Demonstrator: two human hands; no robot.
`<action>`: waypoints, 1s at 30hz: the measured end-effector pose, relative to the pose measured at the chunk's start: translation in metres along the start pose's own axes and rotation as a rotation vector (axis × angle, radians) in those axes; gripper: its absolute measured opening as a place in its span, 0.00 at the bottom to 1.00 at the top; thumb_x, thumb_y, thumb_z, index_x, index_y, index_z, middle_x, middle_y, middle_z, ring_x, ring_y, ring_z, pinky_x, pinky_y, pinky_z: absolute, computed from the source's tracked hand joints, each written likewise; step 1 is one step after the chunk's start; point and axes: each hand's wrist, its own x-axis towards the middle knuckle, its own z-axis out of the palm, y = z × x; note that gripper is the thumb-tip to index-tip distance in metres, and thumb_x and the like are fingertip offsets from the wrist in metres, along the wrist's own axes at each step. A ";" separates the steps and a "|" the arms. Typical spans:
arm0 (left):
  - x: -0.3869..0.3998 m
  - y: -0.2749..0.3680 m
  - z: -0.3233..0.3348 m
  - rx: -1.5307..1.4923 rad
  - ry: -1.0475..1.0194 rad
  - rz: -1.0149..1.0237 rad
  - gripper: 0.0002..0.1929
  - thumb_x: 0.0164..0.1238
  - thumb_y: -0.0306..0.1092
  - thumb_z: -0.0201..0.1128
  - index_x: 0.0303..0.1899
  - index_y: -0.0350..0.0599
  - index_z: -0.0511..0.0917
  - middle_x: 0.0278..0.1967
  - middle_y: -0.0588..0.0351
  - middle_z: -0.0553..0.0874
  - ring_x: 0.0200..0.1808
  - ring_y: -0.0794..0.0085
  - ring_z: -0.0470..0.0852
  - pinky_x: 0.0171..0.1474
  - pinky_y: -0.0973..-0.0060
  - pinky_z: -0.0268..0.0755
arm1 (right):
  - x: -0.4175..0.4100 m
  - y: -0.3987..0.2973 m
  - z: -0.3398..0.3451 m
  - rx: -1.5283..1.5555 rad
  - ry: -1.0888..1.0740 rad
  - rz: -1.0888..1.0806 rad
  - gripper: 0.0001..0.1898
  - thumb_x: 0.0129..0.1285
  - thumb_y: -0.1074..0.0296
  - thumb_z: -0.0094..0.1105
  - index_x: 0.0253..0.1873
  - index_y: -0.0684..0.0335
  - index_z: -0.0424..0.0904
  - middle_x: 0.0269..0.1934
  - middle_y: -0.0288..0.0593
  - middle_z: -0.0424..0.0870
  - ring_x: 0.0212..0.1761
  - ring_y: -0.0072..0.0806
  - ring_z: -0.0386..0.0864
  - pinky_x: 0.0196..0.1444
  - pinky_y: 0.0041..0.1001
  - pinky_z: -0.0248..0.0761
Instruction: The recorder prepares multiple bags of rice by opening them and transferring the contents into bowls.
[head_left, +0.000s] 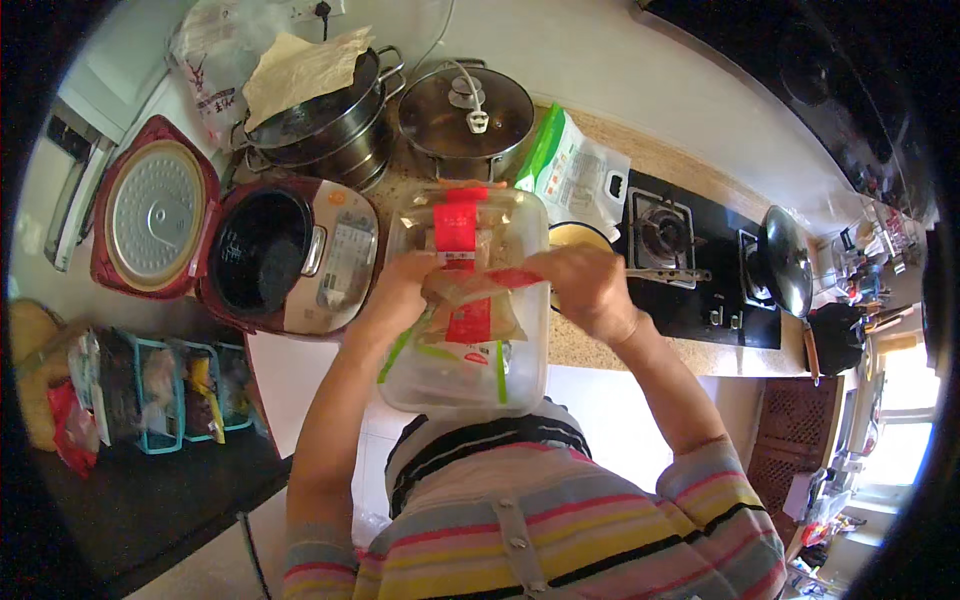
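Observation:
Before me stands a translucent plastic storage box (525, 375) holding several food packets. My left hand (405, 289) grips one end of a clear plastic packet (469, 289) with a red part. The other end is in my right hand (589, 289), which is slightly blurred. Between my hands the packet is drawn out above the box, and its contents are hard to make out. Below it lie a clear packet with a red label (455, 226) and a white-and-green packet (457, 364).
On the left is a rice cooker (349, 255), lid raised. Behind stand a steel steamer pot (330, 139) and a glass-lidded pot (424, 120) with a plug on top. To the right are a green-and-white bag (577, 169), a yellow-lined pan (577, 236), a gas hob (720, 247) and a wok (787, 259).

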 end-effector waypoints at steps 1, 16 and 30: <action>-0.004 -0.005 -0.007 0.104 -0.090 -0.012 0.18 0.55 0.15 0.54 0.46 0.42 0.81 0.43 0.43 0.84 0.47 0.49 0.81 0.49 0.60 0.73 | -0.004 -0.004 0.009 -0.008 -0.073 -0.056 0.13 0.52 0.76 0.60 0.44 0.61 0.80 0.31 0.45 0.83 0.33 0.38 0.83 0.36 0.34 0.76; 0.080 0.005 -0.017 0.505 0.096 0.091 0.07 0.51 0.32 0.72 0.28 0.40 0.83 0.36 0.55 0.78 0.44 0.58 0.77 0.50 0.62 0.67 | -0.031 -0.043 0.058 -0.001 -0.496 0.203 0.18 0.62 0.51 0.61 0.42 0.63 0.76 0.29 0.49 0.81 0.36 0.50 0.80 0.42 0.46 0.72; 0.074 0.020 -0.010 0.518 0.153 0.164 0.03 0.55 0.30 0.67 0.28 0.43 0.84 0.42 0.56 0.82 0.45 0.58 0.80 0.47 0.62 0.73 | -0.054 -0.051 0.064 0.059 -0.523 0.257 0.17 0.66 0.52 0.55 0.40 0.62 0.79 0.38 0.48 0.82 0.44 0.45 0.81 0.50 0.41 0.72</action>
